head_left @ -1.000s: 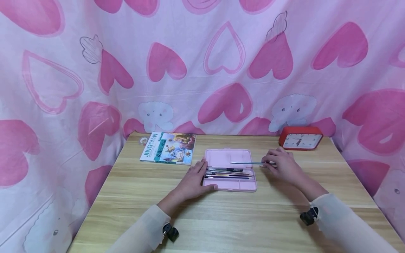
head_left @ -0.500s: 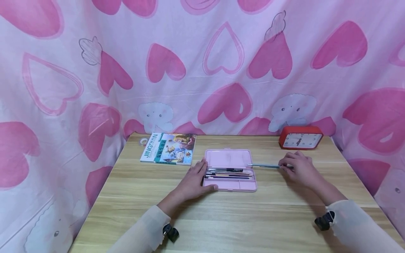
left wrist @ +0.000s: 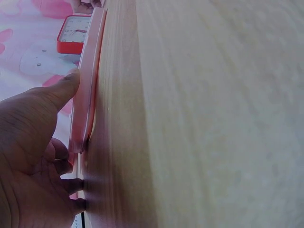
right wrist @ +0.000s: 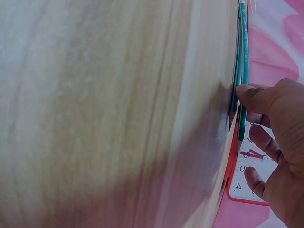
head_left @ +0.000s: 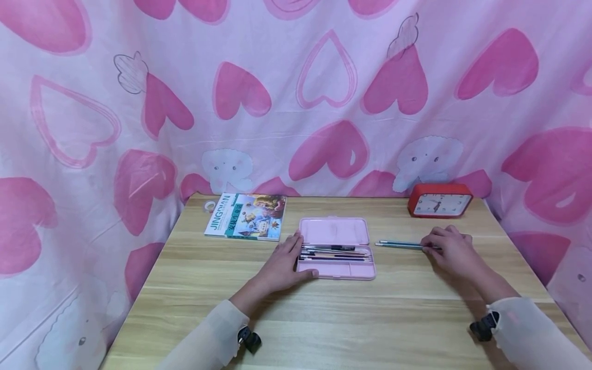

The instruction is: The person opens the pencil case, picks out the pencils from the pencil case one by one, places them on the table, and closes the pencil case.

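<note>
A pink pencil case [head_left: 337,270] lies with its lid raised and folded back, several pencils and pens in its middle section. My left hand [head_left: 279,264] rests against its left end, thumb along the front edge and fingers extended toward the hinge. In the left wrist view that thumb presses the side of the pencil case [left wrist: 88,90]. Right of the case, my right hand [head_left: 450,252] pinches a green pencil [right wrist: 244,52] between thumb and fingers, low at the tabletop. A second green pencil [right wrist: 238,90] lies close alongside; in the head view both pencils [head_left: 399,244] point at the case.
A red alarm clock [head_left: 440,201] stands at the back right, just behind my right hand. At the back left a picture book [head_left: 250,217] lies flat, with a small round roll of tape [head_left: 209,206] at its corner. A pink heart-print curtain [head_left: 330,103] hangs behind the wooden table [head_left: 333,324].
My right hand has moved right and slightly nearer with the green pencil, away from over the case, bringing it beside another pencil on the table. The left hand stays at the case.
</note>
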Demonstrator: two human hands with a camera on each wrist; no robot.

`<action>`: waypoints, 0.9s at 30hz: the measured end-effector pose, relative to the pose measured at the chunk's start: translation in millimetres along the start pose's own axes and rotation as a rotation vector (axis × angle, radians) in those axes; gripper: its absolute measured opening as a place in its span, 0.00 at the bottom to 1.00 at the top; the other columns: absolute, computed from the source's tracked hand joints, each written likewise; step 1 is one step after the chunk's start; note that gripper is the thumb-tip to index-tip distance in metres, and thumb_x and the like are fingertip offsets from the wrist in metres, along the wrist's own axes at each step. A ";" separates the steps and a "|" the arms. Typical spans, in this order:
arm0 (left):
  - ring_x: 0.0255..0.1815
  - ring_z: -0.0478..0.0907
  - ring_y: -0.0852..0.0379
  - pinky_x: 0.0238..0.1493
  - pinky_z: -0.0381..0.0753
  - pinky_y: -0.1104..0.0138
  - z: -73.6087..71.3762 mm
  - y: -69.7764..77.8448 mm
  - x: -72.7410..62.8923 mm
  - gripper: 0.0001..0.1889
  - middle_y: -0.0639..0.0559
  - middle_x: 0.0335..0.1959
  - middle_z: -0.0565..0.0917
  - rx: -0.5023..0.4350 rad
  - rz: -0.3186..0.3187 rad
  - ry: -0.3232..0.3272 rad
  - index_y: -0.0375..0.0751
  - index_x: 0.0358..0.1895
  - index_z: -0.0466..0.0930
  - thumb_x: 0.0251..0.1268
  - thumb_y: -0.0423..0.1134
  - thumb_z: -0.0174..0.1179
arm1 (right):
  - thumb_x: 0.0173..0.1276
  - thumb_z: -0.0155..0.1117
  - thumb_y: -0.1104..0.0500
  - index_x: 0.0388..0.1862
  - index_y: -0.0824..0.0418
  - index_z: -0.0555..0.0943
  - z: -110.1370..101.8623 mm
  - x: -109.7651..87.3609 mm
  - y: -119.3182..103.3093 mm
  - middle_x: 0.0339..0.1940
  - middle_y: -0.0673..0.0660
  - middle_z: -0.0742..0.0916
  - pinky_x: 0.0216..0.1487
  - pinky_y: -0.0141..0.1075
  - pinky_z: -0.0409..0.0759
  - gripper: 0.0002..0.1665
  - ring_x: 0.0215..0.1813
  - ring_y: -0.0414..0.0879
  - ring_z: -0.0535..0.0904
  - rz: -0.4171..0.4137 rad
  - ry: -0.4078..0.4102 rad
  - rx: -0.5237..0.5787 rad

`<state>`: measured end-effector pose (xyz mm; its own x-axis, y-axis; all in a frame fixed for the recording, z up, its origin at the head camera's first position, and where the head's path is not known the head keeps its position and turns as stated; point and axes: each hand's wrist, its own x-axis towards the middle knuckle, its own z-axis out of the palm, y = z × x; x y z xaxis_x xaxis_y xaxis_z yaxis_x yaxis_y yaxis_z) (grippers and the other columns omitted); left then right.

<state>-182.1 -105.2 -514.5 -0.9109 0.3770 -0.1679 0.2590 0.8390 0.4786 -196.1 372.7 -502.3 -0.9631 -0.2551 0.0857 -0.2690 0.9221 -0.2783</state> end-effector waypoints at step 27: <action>0.96 0.42 0.44 0.95 0.47 0.46 -0.2 -0.3 0.5 0.61 0.52 0.96 0.45 -0.009 0.001 -0.001 0.46 0.93 0.47 0.69 0.77 0.64 | 0.71 0.77 0.65 0.53 0.55 0.92 4.9 11.7 -0.1 0.53 0.62 0.88 0.58 0.77 0.66 0.13 0.59 0.65 0.73 0.001 -0.010 -0.019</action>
<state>-182.7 -105.3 -514.6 -0.9101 0.3787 -0.1683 0.2573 0.8348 0.4868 -207.4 368.1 -506.0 -0.9633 -0.2574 0.0760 -0.2683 0.9274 -0.2605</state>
